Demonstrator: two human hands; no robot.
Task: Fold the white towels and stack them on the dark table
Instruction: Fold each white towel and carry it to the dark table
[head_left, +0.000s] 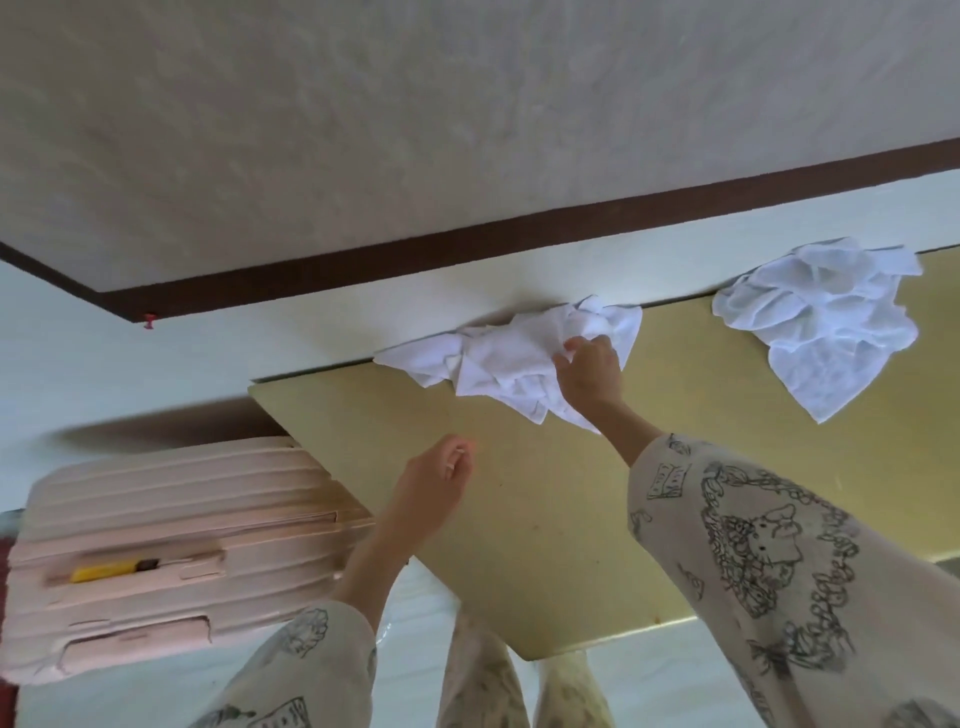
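The surface (545, 499) is a yellowish top set against the wall (467, 130), with a pink ribbed suitcase (171, 561) lying just beside its left edge. Two crumpled white towels lie unfolded along the far edge, well apart: the right towel (821, 322) untouched near the right side, and the middle towel (498, 364) bunched against the wall. The right hand (589, 371), arm in a printed sleeve (769, 561), has its grip closed on the middle towel's upper folds, while the left hand (439, 480) hovers over bare surface nearer the front, its grip loosely curled and holding nothing.
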